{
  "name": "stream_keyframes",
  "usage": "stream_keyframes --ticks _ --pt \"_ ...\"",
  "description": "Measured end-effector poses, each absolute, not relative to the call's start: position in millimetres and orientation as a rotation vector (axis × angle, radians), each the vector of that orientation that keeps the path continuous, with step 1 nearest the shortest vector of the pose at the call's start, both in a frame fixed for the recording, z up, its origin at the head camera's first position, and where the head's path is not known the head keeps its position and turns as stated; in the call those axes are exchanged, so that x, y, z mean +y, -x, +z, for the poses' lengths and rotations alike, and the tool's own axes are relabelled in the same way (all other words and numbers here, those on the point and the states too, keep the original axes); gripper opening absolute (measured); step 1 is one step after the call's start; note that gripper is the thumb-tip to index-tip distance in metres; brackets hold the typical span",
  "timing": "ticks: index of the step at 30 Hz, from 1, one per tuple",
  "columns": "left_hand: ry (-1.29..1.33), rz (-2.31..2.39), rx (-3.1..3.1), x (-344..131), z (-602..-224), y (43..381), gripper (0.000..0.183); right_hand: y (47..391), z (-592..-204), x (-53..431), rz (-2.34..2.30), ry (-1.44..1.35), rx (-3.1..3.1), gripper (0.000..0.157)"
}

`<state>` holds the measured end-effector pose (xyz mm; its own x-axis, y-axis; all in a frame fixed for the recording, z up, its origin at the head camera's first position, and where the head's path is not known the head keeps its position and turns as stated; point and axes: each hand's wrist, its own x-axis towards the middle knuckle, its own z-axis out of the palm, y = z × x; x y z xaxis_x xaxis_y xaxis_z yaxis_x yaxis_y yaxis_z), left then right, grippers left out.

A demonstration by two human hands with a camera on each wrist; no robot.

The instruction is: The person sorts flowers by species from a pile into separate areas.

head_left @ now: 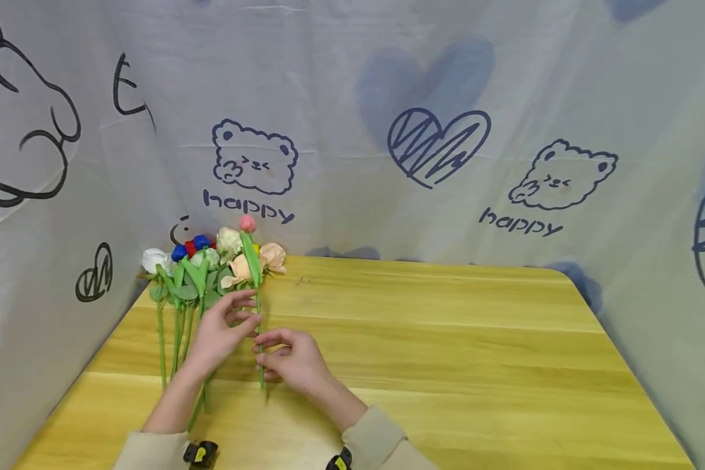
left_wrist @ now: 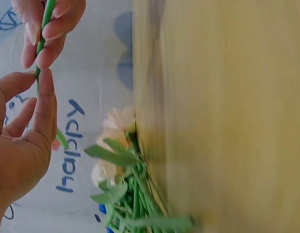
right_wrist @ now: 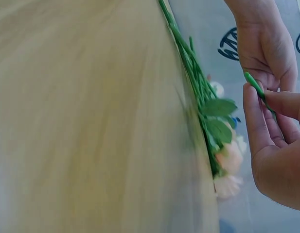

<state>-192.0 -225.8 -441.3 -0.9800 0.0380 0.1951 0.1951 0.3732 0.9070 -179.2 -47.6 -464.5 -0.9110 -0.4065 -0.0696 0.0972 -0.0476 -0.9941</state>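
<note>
In the head view, a pink tulip on a long green stem stands out in front of a bunch of artificial flowers. My left hand pinches its stem below the leaf. Lower down, my right hand pinches the same stem between thumb and fingers. The left wrist view has both hands close together on the stem, raised above the table. In the right wrist view the stem's cut end sticks out past my right fingers.
The bunch lies at the table's back left, with white, cream, peach, red and blue blooms and several green stems toward the front. A printed cloth hangs behind and beside the wooden table.
</note>
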Motion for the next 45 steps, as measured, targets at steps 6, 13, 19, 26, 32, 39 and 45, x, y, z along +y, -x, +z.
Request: stream_keyframes --ticks 6,13,19,26,32,39,45 --pt "0.285 -1.804 -2.401 -210.1 -438.1 193.9 0.048 181.1 -460.2 -19.8 -2.000 0.368 1.976 0.023" --pt "0.281 -1.719 -2.422 -205.5 -439.1 193.5 0.047 180.5 -452.4 18.2 -2.031 0.358 2.053 0.022" --pt "0.241 -1.624 -2.483 -219.9 -438.0 186.3 0.047 180.5 -454.4 52.7 -2.030 0.349 2.102 0.024" --pt "0.262 -1.373 -2.616 -249.0 -436.5 182.3 0.046 179.3 -457.6 104.2 -2.000 0.325 2.174 0.029" --pt "0.313 -1.149 -2.743 -269.8 -439.6 183.3 0.049 176.8 -456.6 154.3 -1.891 0.294 2.294 0.030" --pt "0.383 -1.028 -2.867 -282.4 -449.0 184.7 0.048 161.8 -455.4 218.8 -1.781 0.201 2.373 0.033" --pt "0.395 -1.016 -2.939 -292.3 -455.8 184.4 0.046 149.5 -455.2 270.0 -1.737 0.089 2.381 0.038"
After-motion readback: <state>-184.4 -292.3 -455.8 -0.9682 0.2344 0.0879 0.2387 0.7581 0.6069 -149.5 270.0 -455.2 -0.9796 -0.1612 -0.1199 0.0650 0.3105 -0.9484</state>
